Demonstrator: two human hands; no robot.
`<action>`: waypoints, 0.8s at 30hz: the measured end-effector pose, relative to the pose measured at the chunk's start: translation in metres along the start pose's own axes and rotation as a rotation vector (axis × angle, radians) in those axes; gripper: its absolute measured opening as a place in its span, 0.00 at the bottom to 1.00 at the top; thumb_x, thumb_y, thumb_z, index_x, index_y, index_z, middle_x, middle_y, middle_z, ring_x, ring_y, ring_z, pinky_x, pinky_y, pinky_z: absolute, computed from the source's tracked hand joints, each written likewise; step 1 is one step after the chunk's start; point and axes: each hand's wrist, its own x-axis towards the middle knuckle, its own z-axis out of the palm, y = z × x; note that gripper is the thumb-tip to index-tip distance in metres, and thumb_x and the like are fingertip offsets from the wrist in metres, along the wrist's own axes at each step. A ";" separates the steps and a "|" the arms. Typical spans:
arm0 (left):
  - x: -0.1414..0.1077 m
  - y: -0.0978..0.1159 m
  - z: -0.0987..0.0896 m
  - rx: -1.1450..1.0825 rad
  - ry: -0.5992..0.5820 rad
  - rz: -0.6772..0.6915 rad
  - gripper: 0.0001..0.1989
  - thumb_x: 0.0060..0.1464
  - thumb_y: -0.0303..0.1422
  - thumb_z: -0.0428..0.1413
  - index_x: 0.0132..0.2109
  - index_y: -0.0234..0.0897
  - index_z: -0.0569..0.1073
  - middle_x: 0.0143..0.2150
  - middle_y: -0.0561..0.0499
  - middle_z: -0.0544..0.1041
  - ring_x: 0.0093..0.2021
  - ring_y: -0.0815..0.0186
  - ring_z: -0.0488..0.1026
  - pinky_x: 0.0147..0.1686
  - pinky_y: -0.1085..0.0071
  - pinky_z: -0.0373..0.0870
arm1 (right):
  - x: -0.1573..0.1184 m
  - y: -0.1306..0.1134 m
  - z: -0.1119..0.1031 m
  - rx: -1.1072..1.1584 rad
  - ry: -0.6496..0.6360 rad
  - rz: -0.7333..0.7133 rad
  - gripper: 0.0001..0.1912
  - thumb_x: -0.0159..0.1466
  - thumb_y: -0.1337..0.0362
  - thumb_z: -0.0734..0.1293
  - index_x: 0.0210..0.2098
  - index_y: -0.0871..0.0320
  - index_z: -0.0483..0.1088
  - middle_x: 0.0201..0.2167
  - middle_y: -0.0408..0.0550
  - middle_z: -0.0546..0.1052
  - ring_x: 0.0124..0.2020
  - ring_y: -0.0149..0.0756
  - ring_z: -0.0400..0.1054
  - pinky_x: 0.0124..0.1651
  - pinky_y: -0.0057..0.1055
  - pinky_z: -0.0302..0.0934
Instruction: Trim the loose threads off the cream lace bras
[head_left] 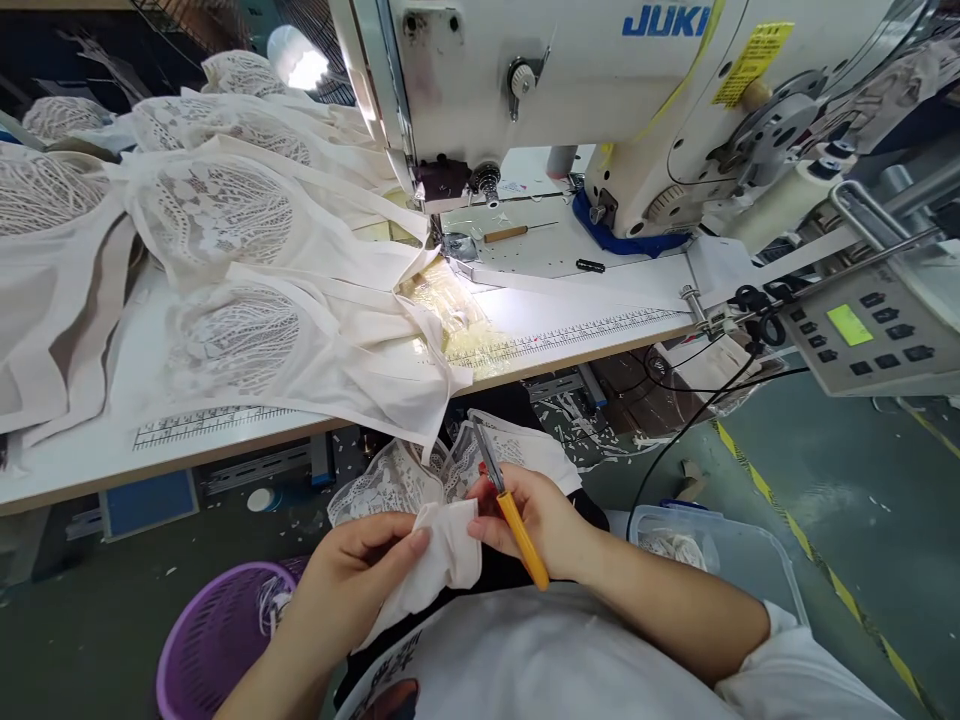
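Over my lap, my left hand pinches the edge of a white fabric piece between thumb and fingers. Close on its right, my right hand holds a tool with an orange handle and a grey metal blade pointing up and away from me. The thumb and fingertips of that hand also touch the fabric's right edge. Lace cups of the same white garment hang just beyond my hands, below the table's edge.
White lace garments lie piled on the left of the table. A sewing machine stands behind, with a control panel at right. A purple basket and clear bin flank me.
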 end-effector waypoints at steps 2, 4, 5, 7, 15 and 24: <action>-0.001 0.000 0.000 0.006 -0.011 -0.031 0.10 0.35 0.38 0.64 0.26 0.38 0.80 0.21 0.49 0.77 0.20 0.66 0.68 0.18 0.76 0.64 | -0.001 0.001 0.001 -0.006 0.011 0.003 0.20 0.47 0.54 0.71 0.29 0.58 0.61 0.23 0.39 0.64 0.22 0.26 0.56 0.28 0.26 0.57; -0.001 -0.001 0.001 -0.041 0.000 -0.056 0.12 0.35 0.40 0.64 0.28 0.38 0.79 0.20 0.49 0.76 0.21 0.66 0.68 0.18 0.75 0.65 | -0.001 0.001 0.000 -0.012 -0.004 -0.015 0.19 0.48 0.54 0.71 0.29 0.58 0.60 0.23 0.38 0.64 0.22 0.25 0.55 0.26 0.25 0.56; 0.000 -0.002 0.001 -0.074 0.002 -0.068 0.12 0.34 0.40 0.64 0.29 0.38 0.79 0.20 0.50 0.76 0.20 0.66 0.68 0.18 0.76 0.65 | -0.002 0.001 -0.001 -0.023 -0.011 -0.026 0.19 0.48 0.55 0.71 0.29 0.57 0.60 0.23 0.38 0.63 0.22 0.25 0.55 0.26 0.25 0.56; 0.002 -0.006 0.001 -0.133 -0.003 -0.087 0.13 0.34 0.40 0.64 0.29 0.38 0.79 0.20 0.52 0.75 0.19 0.68 0.67 0.17 0.77 0.64 | -0.002 0.000 -0.004 -0.085 -0.010 -0.060 0.17 0.50 0.56 0.70 0.28 0.57 0.60 0.23 0.39 0.63 0.22 0.25 0.54 0.25 0.24 0.55; 0.015 -0.018 -0.007 -0.151 -0.072 0.017 0.08 0.37 0.38 0.64 0.27 0.39 0.78 0.23 0.52 0.76 0.23 0.69 0.69 0.23 0.78 0.65 | -0.002 -0.008 -0.011 -0.303 0.008 -0.145 0.15 0.52 0.57 0.67 0.24 0.57 0.57 0.22 0.40 0.62 0.23 0.28 0.55 0.25 0.26 0.54; 0.017 -0.012 -0.001 0.003 0.065 0.178 0.09 0.35 0.38 0.64 0.25 0.39 0.79 0.23 0.49 0.78 0.23 0.66 0.71 0.22 0.76 0.67 | 0.001 -0.011 -0.016 -0.231 0.057 -0.180 0.11 0.52 0.60 0.68 0.27 0.57 0.62 0.26 0.45 0.70 0.24 0.29 0.60 0.28 0.27 0.60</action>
